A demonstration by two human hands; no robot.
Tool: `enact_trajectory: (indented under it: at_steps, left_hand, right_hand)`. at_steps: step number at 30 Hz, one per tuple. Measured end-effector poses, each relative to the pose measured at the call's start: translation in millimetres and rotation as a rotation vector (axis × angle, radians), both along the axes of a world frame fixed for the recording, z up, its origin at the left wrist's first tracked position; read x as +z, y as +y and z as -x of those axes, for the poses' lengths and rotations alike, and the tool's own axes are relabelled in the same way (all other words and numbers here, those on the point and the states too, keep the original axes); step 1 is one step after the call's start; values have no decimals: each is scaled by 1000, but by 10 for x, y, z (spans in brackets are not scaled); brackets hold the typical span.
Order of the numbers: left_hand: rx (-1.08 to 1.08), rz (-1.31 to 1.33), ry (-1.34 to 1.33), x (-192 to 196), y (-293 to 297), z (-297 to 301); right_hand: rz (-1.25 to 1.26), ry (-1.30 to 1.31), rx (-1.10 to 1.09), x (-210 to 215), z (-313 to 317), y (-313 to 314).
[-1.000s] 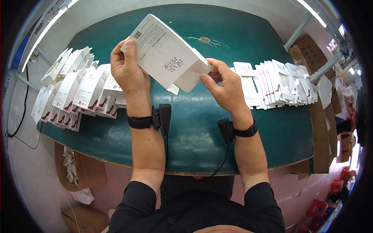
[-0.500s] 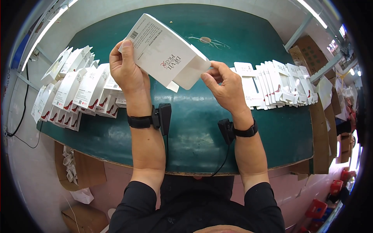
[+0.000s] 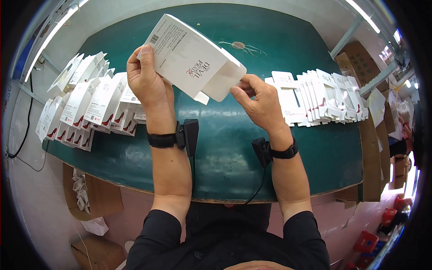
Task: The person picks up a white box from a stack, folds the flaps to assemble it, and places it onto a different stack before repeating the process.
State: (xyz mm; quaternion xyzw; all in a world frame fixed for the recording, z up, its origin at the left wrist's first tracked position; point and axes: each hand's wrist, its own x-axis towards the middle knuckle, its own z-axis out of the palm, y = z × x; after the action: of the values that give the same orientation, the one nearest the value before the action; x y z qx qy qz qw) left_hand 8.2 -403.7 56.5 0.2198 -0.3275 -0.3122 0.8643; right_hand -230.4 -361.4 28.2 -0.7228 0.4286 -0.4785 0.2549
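Two bare hands hold a white cardboard carton point(image 3: 191, 56) up above a green table point(image 3: 225, 135).

The left hand point(image 3: 146, 78) is closed on the carton's left end, thumb across the printed face. The right hand point(image 3: 258, 101) pinches the open right end, fingertips on a flap. Each wrist wears a black strap with a small device. Finished cartons point(image 3: 85, 105) lie in rows at left; flat white blanks point(image 3: 319, 96) are fanned out at right.

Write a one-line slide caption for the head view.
Left hand and right hand hold a white carton above a green table, between assembled boxes and flat blanks.
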Motion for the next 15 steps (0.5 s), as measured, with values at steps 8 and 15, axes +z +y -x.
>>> enact_trajectory:
  at_steps: [8,15]
  left_hand:
    - [-19,-6,10,-14,-13,-19]
    - [-32,-6,24,-37,-37,-39]
  right_hand:
    - [19,27,15,-40,-10,-18]
    - [3,24,19,-45,-35,-9]
